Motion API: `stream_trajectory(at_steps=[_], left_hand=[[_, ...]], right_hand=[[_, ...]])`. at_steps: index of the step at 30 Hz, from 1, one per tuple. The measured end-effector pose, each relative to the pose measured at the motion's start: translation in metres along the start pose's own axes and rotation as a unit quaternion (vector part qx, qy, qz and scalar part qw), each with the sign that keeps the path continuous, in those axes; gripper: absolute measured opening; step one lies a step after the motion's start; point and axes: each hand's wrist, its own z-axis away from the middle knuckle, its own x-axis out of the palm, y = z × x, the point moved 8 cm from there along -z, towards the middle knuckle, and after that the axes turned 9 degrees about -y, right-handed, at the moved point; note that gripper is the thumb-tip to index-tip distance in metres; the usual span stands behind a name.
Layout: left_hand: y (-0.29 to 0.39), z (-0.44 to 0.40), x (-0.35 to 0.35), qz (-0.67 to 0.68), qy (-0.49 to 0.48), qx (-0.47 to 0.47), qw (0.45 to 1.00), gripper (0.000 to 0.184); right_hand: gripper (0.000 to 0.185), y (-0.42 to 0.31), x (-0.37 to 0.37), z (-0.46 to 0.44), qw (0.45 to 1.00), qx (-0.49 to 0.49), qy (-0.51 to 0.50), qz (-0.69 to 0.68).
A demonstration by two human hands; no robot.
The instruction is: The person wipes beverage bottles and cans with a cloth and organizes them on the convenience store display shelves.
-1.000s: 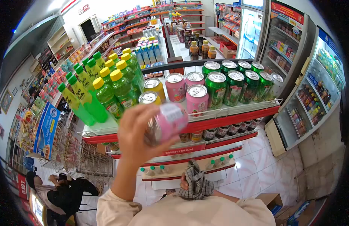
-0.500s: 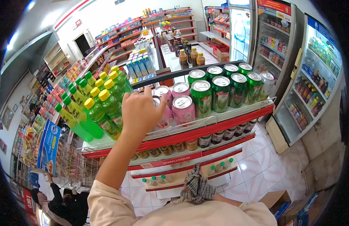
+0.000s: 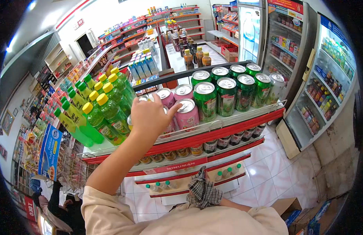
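Note:
My left hand (image 3: 150, 119) is over the left end of the drink shelf, thumb and fingers apart. It reaches among the pink cans (image 3: 187, 115), its thumb overlapping the rim of the front one. The hand partly hides other cans behind it. Just left stand green bottles with yellow caps (image 3: 111, 111); on the right are several green cans (image 3: 205, 102). Low in front of my body, my right hand (image 3: 192, 196), mostly covered, holds a crumpled black-and-white checkered cloth (image 3: 205, 191).
A wire rail edges the red-fronted shelf (image 3: 228, 131), with more drinks on lower tiers. Glass-door fridges (image 3: 326, 78) stand right. Cardboard boxes (image 3: 307, 215) sit at lower right. Another person (image 3: 66, 213) is at lower left, beside snack racks.
My left hand has lowered slightly among the pink cans, its thumb now over the front can's rim. The view has shifted a little. The cloth stays in my right hand.

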Motion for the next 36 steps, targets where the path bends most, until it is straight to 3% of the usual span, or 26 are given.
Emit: stream_trajectory(at_steps=[2,4,6,9,11,14,17,20,23,24,26,28,35,36], left_hand=[[0.001,0.003,-0.004,-0.006,0.002,0.011,1.0,0.069],[0.004,0.008,-0.013,-0.024,0.019,0.042,0.999,0.063],[0.005,0.015,-0.02,-0.028,-0.003,0.075,0.997,0.056],[-0.001,0.022,-0.021,0.002,-0.065,0.124,0.99,0.05],[-0.005,0.023,-0.015,0.038,-0.07,0.153,0.985,0.053],[-0.008,0.023,-0.014,0.096,-0.051,0.178,0.978,0.056],[-0.009,0.03,-0.022,0.16,-0.008,0.176,0.971,0.059],[-0.022,0.055,-0.04,0.136,0.001,0.042,0.99,0.057],[-0.043,0.092,-0.031,0.161,-0.005,-0.067,0.985,0.052],[-0.048,0.103,-0.024,0.183,-0.021,-0.101,0.978,0.052],[-0.054,0.112,-0.007,0.225,-0.02,-0.135,0.965,0.055],[-0.058,0.115,0.014,0.241,0.008,-0.134,0.961,0.063],[-0.057,0.11,0.032,0.275,0.131,-0.118,0.945,0.063],[-0.058,0.108,0.035,0.282,0.13,-0.123,0.943,0.063]], right_hand=[[0.07,-0.003,0.0,0.003,0.999,0.002,0.041,0.035],[0.06,-0.012,-0.009,0.01,0.985,-0.026,0.155,0.074],[0.061,-0.019,-0.015,0.017,0.975,-0.039,0.195,0.099],[0.08,-0.027,-0.017,0.021,0.984,-0.029,0.132,0.118],[0.082,-0.032,-0.018,0.022,0.985,-0.039,0.121,0.115],[0.085,-0.032,0.003,0.02,0.998,-0.011,0.026,0.059],[0.087,-0.04,0.0,0.022,0.996,-0.006,0.039,0.085],[0.087,-0.041,-0.003,0.02,1.0,0.0,0.002,0.009],[0.087,-0.04,0.002,0.021,0.997,-0.012,0.053,-0.052],[0.086,-0.055,0.0,0.034,0.909,-0.053,0.322,0.261],[0.084,-0.053,-0.01,0.022,0.983,-0.024,0.118,0.136],[0.082,-0.048,-0.004,0.017,0.998,-0.011,0.026,0.056],[0.076,-0.037,-0.013,0.011,0.999,-0.018,0.04,0.024],[0.075,-0.039,-0.012,0.012,0.993,-0.01,0.052,0.106]])
